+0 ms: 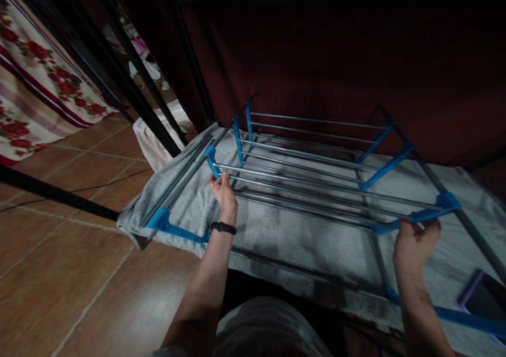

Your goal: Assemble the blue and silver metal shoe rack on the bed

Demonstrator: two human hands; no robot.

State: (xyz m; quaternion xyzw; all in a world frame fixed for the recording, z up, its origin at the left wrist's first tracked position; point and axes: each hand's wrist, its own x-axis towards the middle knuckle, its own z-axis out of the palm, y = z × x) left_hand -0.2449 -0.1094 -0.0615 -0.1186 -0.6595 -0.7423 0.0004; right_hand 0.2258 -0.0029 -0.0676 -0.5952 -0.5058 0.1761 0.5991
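A rack of grey metal tubes (312, 185) with blue plastic brackets, resembling a shoe rack, lies on a grey towel-like cloth. My left hand (223, 191), with a black band (223, 228) at the wrist, closes its fingers around the lower end of a left-side blue bracket (212, 161), beside the tube ends. At the opposite side my right hand (417, 241) grips a blue bracket (425, 215) from below, thumb and fingers around it. Another blue bracket (174, 229) sits at the near left, and one more (470, 320) at the near right.
Under the rack spreads the grey cloth (316, 257). A phone-like dark device (484, 299) lies at the right. Black metal posts (130, 90) and a dark red panel (336, 56) stand behind. At left are a floral curtain (51, 77), a tiled floor (90, 262) and a thin cable (98, 186).
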